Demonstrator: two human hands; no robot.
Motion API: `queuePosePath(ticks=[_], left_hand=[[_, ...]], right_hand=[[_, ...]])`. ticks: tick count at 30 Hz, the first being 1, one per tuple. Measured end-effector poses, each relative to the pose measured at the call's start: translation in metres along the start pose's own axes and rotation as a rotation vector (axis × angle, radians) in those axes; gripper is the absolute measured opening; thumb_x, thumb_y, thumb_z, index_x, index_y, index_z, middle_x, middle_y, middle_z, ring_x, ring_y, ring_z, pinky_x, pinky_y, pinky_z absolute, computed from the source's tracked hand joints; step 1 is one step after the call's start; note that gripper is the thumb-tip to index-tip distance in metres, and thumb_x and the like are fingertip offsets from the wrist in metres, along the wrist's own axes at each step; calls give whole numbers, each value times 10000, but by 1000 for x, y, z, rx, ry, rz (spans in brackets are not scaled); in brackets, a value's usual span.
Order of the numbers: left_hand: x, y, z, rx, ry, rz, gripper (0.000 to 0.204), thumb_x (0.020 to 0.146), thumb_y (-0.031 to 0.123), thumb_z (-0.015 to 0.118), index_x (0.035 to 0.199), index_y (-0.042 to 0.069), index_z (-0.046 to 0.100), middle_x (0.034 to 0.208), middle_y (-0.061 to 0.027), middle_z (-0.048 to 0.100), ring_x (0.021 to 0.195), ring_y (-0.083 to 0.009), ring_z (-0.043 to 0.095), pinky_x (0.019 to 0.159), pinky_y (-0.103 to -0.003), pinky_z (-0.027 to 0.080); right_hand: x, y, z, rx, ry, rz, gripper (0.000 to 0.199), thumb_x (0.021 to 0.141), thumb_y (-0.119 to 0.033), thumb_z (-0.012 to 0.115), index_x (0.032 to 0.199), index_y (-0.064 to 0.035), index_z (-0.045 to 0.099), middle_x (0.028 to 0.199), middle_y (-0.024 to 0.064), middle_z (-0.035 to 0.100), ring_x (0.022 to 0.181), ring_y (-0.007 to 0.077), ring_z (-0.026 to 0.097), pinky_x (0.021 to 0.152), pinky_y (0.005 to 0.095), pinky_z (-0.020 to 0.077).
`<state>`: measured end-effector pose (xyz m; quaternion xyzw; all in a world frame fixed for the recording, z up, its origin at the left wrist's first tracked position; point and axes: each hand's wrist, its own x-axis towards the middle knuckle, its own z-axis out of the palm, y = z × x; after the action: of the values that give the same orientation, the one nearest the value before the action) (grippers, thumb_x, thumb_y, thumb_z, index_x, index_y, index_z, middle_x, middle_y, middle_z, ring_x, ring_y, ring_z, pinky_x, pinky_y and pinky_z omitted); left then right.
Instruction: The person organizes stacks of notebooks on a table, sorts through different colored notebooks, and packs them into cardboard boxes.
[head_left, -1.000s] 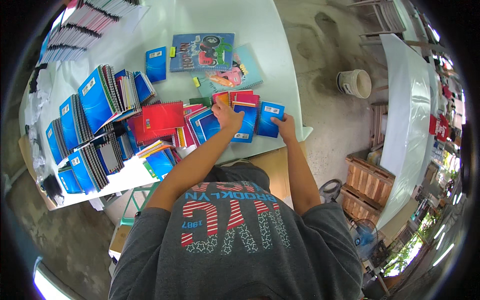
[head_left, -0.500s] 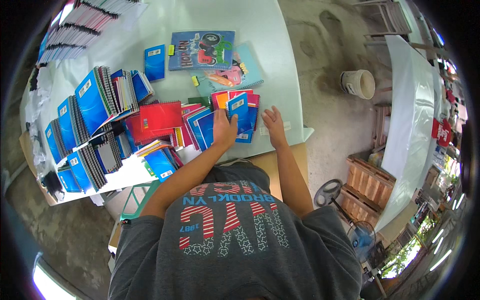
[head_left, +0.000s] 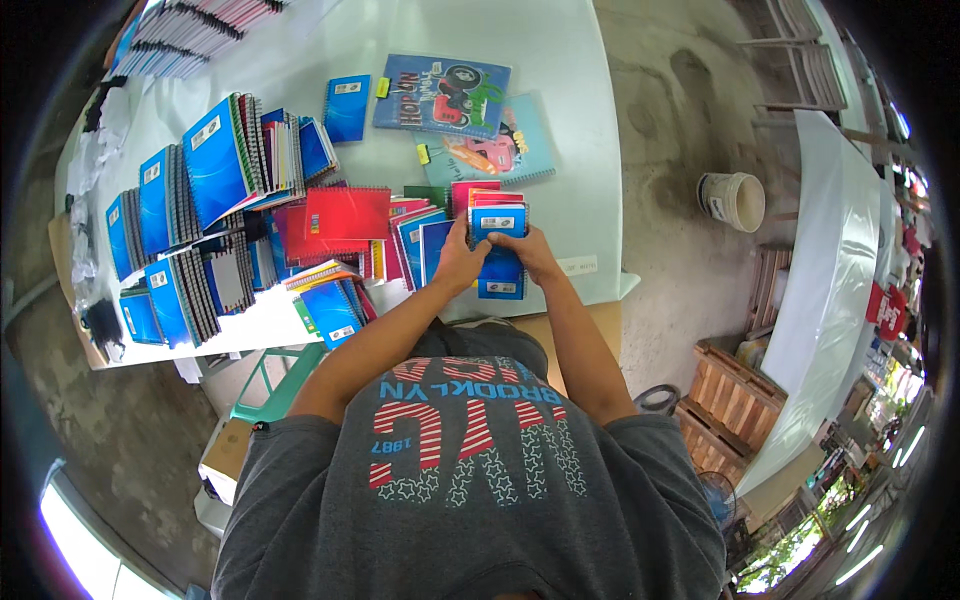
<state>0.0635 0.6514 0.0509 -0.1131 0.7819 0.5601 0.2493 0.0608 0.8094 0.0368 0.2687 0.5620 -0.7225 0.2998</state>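
Note:
A small stack of spiral notebooks with a blue one (head_left: 503, 217) in front is held upright between my hands. My left hand (head_left: 463, 258) grips its left side, thumb on the blue cover. On the opposite side, my right hand (head_left: 534, 256) is closed round the edge, its thumb also across the front. Pink and orange covers show behind the blue one. Under my hands lies another blue notebook (head_left: 500, 285), partly covered. Just left of my left hand, several blue and pink notebooks lean in an overlapping row, next to a red notebook (head_left: 347, 213).
Two large picture-cover notebooks (head_left: 440, 95) lie beyond my hands, with a single blue notebook (head_left: 347, 108) beside them. Stacks of spiral notebooks (head_left: 213, 160) fill the table's left side. A white bucket (head_left: 735, 200) and wooden crates (head_left: 735, 400) stand on the floor to the right.
My right hand has come in from the right and taken hold of the notebooks' right side. The front blue notebook now stands straighter. The whole view has shifted slightly.

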Motion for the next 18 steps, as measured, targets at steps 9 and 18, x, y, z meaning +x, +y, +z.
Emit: queuePosePath(ticks=[9,18], left_hand=[[7,-12,-17,-344,-200,-61,571,773,86,621,1291,-8,399,1131,-127,559,1024,-180,532,901,-296,420],[6,-16,-25,-428,-206,-162,421,777,58,571,1183,-7,483,1021,-105,584,922,-169,550,834,-293,441]], right_hand=[[-6,15,18,97,100,-208,545,692,-171,780,1130,-3,502,1030,98,598,909,165,594,806,307,497],[0,-1,5,180,-160,-38,594,670,-132,787,1173,-26,488,1078,83,592,960,168,579,855,322,470]])
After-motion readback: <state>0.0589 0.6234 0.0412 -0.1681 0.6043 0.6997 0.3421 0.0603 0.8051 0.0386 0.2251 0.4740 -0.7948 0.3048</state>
